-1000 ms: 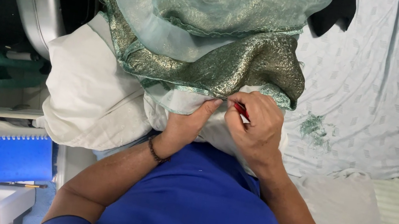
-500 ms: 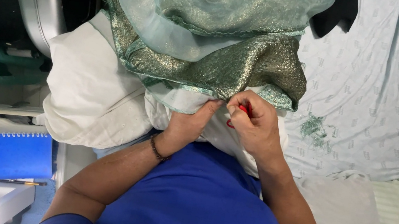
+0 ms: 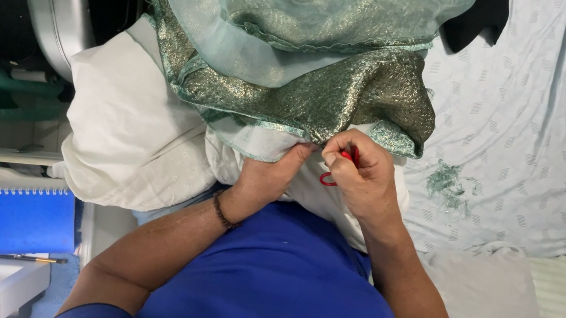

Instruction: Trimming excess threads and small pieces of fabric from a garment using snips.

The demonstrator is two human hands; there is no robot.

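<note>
The right hand (image 3: 364, 180) is curled nearly closed around a small red-handled tool (image 3: 332, 179), likely a seam ripper or thread snips, though the working tip is hidden behind the fingers (image 3: 335, 158). The left hand (image 3: 272, 176) lies at about nine o'clock from it, fingers pressed flat and almost shut, pinching the pale edge of the green shimmering fabric (image 3: 324, 93), which spreads from the hands toward twelve o'clock over a white cushion (image 3: 125, 140). Both hands meet at the hem, touching the cloth and almost each other.

To do this well, the left hand keeps the hem taut and flat so only one thread lifts at a time, while the tool works in short, shallow strokes pointed away from the holding fingers. The sheer overlay (image 3: 285, 6) at twelve o'clock snags easily, so it is best kept clear of the tip. Loose green threads (image 3: 447, 186) lie on the patterned bedsheet (image 3: 555, 135) at three o'clock
</note>
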